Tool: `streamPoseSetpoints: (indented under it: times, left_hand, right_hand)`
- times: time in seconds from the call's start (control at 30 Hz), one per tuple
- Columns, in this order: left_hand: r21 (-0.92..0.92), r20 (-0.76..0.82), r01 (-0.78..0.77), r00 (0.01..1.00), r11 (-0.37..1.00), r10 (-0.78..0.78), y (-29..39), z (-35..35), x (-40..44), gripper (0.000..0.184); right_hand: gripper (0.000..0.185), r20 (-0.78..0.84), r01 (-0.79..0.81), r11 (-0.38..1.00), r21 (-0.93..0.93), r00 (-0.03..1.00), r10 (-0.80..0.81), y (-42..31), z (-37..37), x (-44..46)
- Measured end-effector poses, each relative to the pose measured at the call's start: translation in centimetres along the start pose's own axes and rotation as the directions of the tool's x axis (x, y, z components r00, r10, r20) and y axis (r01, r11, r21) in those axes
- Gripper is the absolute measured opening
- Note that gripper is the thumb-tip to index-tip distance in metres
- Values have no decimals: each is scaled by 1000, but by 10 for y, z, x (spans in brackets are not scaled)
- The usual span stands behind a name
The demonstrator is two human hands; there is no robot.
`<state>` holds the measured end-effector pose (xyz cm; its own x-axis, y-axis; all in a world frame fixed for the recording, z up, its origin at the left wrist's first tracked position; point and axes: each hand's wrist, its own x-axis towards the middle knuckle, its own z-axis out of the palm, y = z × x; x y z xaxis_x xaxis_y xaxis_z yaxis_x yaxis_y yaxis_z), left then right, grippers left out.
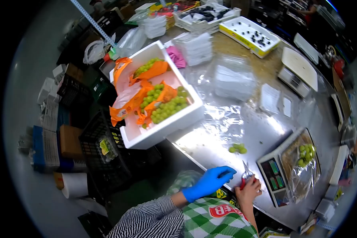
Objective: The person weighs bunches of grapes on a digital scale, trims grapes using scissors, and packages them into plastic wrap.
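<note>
Scissors (246, 174): silver blades and red grips, at the near edge of the metal table (214, 152); their long axis runs near to far, tips pointing far and slightly left.
Right hand (248, 191): bare, its fingers closed around the red grips; whether the blades are parted is too small to be sure of.
Left hand (210, 184): in a blue glove, just left of the scissors, fingers loosely extended towards the right; nothing shows in its grasp.
Grape cluster (237, 148): small and green, on the table to the far side of both hands, just beyond the blade tips and a little left of them. Its longer way runs left to right, across the line of the scissors. The short gap between tips and fruit seems the relation that counts most.
Nearer hand: the gloved fingertips are closer to the cluster than the bare fingers, though the blades reach closer still.
Scale (275, 176): right of the right hand, its display on the left side; a grape bunch (305, 154) sits on it with clear plastic film (302, 184).
Foam box (176, 119): white, far and left of the hands, holding more green grapes (168, 110) among orange wrapping (123, 108).
</note>
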<state>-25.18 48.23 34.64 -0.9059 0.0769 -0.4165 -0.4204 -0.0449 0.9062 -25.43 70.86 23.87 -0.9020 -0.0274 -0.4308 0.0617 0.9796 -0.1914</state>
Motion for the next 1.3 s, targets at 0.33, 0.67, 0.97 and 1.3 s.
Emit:
streamPoseSetpoints:
  times: [0.33,0.67,0.97,1.3]
  left_hand:
    - [344,-581,-148,742,927,334,18,-288,-22,20]
    - [684,-537,72,722,726,435,-27,-403,-3,30]
    - [615,-519,125,807,779,280,-25,-442,19,30]
    - [500,-512,192,852,844,110,-38,-437,24,44]
  right_hand:
    - [81,-220,-161,938,-308,971,94,-11,56,13]
    - [75,-48,-303,915,-266,952,301,-35,39,23]
    - [68,-15,-332,932,-144,943,334,-52,24,30]
    - [45,-242,-167,907,386,931,275,-60,17,47]
